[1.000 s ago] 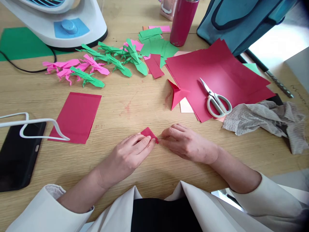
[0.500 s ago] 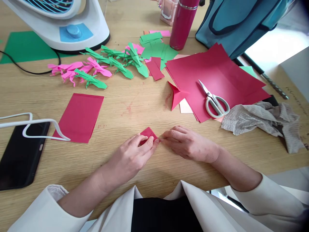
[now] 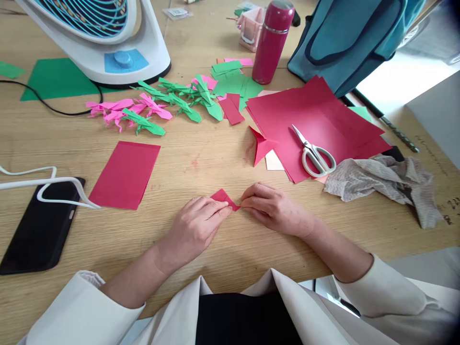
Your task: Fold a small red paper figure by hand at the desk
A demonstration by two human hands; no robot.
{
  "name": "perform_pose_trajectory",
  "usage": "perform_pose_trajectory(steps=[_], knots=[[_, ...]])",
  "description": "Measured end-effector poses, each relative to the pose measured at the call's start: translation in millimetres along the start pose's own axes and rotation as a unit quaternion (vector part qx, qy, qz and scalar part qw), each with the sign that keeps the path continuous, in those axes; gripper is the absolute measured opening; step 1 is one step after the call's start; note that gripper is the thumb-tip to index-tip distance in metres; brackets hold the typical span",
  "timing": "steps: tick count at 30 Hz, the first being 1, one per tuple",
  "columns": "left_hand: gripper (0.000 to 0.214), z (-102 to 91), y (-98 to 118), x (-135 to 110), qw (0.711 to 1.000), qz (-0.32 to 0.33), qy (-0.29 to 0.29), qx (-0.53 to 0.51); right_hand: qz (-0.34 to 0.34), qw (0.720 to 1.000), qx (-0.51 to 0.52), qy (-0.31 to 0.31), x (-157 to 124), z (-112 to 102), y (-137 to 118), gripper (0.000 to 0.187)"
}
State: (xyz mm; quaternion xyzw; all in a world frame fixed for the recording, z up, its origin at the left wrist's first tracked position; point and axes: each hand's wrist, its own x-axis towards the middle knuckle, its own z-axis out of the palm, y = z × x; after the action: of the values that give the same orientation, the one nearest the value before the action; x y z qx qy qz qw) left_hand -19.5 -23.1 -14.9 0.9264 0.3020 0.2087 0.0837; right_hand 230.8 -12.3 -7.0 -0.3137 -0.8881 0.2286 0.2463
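A small folded piece of red paper [image 3: 222,195] lies on the wooden table in front of me, partly covered by fingers. My left hand [image 3: 197,223] is closed on its left and near side, pressing it with thumb and fingertips. At the paper's right corner, the fingertips of my right hand [image 3: 271,208] are pinched together on the tip. Beyond my right hand stands another folded red paper piece [image 3: 263,143], next to the large red sheets [image 3: 338,115]. White-handled scissors [image 3: 315,155] rest on those sheets.
Left of my hands lie a stack of red rectangles [image 3: 125,177], a black phone [image 3: 39,230] and a white cable [image 3: 68,179]. Green and pink folded paper figures [image 3: 183,105], a fan [image 3: 143,62], a magenta bottle [image 3: 271,45], a blue bag [image 3: 334,43] and a crumpled cloth [image 3: 377,179] stand farther out.
The view has tilted up slightly, showing more of the fan and bottle. My left fingers now lie flatter over the folded red paper; my right hand still pinches its corner.
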Motion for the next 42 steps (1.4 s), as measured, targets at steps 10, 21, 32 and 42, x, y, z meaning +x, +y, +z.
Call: perform_pose_trajectory(steps=[10,21,32,42], knots=[[0.016,-1.5,-5.6,10.3,0.996,-0.058,0.004,-0.073,0.059,0.998,-0.024,0.025,8.6,12.7,-4.2,0.007],[0.009,-1.3,-9.3,21.8,0.986,-0.099,-0.023,-0.130,0.078,0.996,-0.043,0.006,12.1,15.6,-7.2,0.009],[0.011,1.8,-6.7,24.6,0.985,-0.117,-0.023,-0.125,0.119,0.991,-0.068,-0.009,15.0,18.6,-11.8,0.013],[0.008,6.3,-2.3,29.6,0.983,-0.144,-0.023,-0.111,0.133,0.989,-0.068,-0.019,14.6,18.9,-13.4,0.014]])
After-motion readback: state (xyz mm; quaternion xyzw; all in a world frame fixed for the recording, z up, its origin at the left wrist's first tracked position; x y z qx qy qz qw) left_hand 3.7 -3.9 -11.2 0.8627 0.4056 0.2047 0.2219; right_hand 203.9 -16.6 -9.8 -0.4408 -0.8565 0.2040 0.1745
